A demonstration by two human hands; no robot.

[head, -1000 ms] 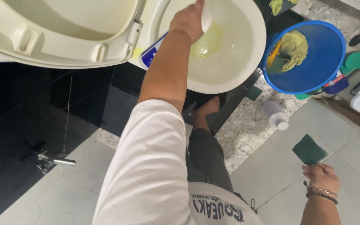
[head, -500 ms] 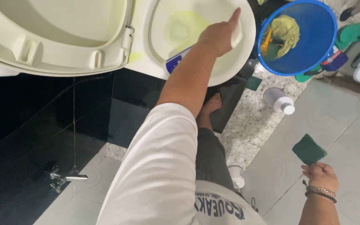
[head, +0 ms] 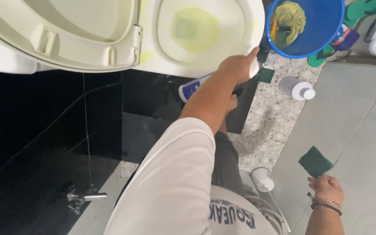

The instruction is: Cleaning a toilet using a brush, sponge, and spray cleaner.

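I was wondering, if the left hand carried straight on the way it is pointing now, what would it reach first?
Most likely the blue bucket: the left hand, holding a white bottle by the toilet bowl rim, points up-right towards it, though depth is unclear.

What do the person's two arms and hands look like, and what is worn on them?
The left arm has a loose white short sleeve reaching the elbow; the forearm and left hand are bare. The right hand is bare too, with thin bracelets, one beaded and one dark, at the wrist.

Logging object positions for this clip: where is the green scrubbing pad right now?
In the head view, lower right: the green scrubbing pad is pinched in the right hand, above pale floor tiles.
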